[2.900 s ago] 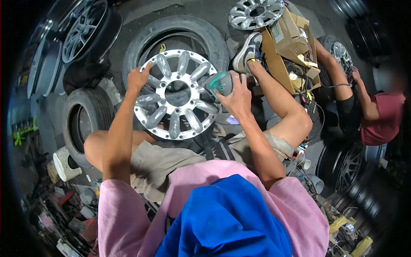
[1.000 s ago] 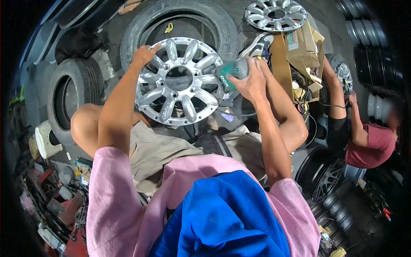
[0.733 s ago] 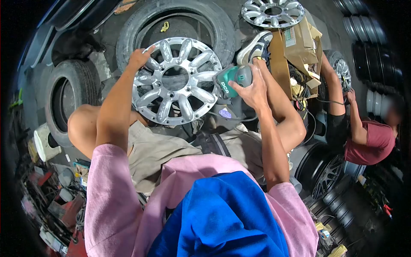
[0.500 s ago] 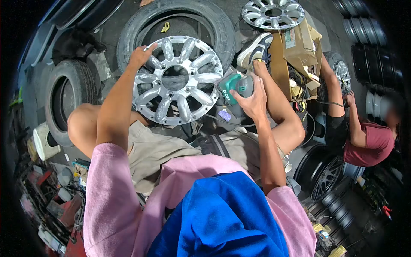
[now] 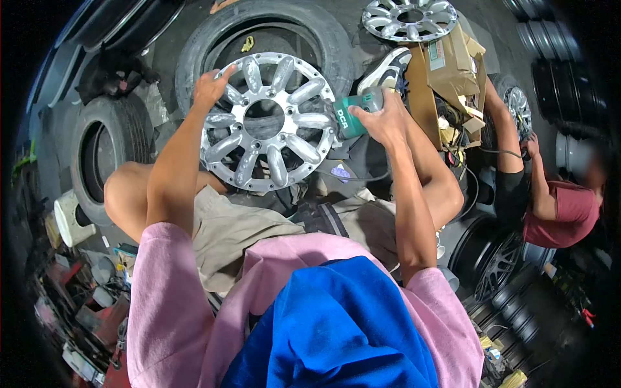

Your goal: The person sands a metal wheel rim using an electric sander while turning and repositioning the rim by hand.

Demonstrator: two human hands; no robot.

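A silver multi-spoke wheel face with a bolt-holed rim lies tilted before me, its far side over a large tyre. My left hand grips the wheel's upper left rim, fingers curled over the edge. In my right hand is a green and grey DCA power sander, held at the wheel's right edge. Its working face is turned toward the rim; whether it touches cannot be made out. A cord runs below the sander.
A second silver wheel face and an open cardboard box stand at the upper right. Another tyre is at left, near a black animal. At right, a person in a red shirt handles another wheel.
My right hand has turned the sander and shifted it slightly up, so its working face now points left at the rim. The left hand keeps its hold on the wheel.
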